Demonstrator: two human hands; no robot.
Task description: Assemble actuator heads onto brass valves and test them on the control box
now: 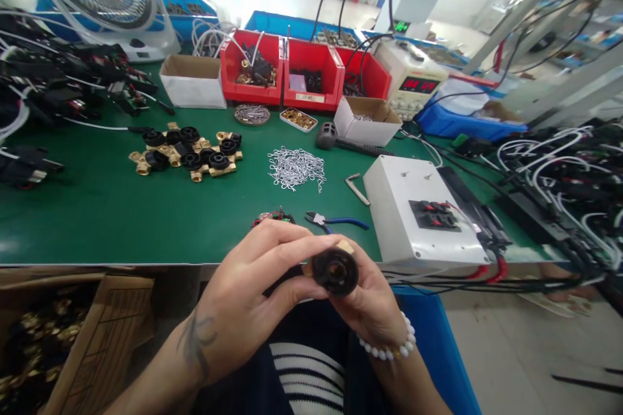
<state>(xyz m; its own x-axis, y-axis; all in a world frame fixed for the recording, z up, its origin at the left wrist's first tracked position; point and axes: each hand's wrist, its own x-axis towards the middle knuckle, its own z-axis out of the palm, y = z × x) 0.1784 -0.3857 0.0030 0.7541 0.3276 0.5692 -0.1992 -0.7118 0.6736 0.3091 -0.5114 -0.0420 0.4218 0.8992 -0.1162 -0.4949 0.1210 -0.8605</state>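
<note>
Just in front of the green table's near edge, a brass valve fitting with a round black collar [335, 272] is held between both hands, its open end facing me. My left hand [272, 272] pinches the collar's left side with thumb and fingers. Wrapped around the right side and underneath is my right hand [372, 292], a white bead bracelet at its wrist. Most of the brass body is hidden by the fingers. Beyond the hands lie blue-handled cutting pliers [335, 220] and a pile of silver wire clips [296, 168].
Several brass fittings with black collars [187, 152] lie at the left. Red bins [311, 100], a white carton [192, 87], a hammer [328, 136] and a power supply [409, 78] line the back. A grey box [394, 207] stands right, near tangled cables [564, 175].
</note>
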